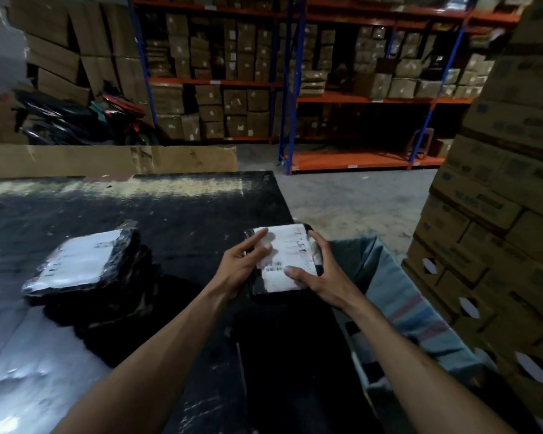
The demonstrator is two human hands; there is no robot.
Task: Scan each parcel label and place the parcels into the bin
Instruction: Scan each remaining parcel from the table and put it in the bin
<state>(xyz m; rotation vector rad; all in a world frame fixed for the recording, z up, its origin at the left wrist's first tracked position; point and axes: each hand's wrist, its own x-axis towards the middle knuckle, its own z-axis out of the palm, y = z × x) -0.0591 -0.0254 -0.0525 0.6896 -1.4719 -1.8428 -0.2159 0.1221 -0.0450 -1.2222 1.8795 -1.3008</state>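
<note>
Both hands, left (237, 264) and right (322, 274), grip one parcel (287, 258) label-up at the table's right edge. Looks like binning next: swing right, drop into bin (398, 296).

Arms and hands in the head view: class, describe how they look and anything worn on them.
Both forearms are bare, with no sleeves in view. The left hand and right hand wear no gloves, and no rings, watch or wristbands are visible. Fingernails look short and unpainted.
</note>
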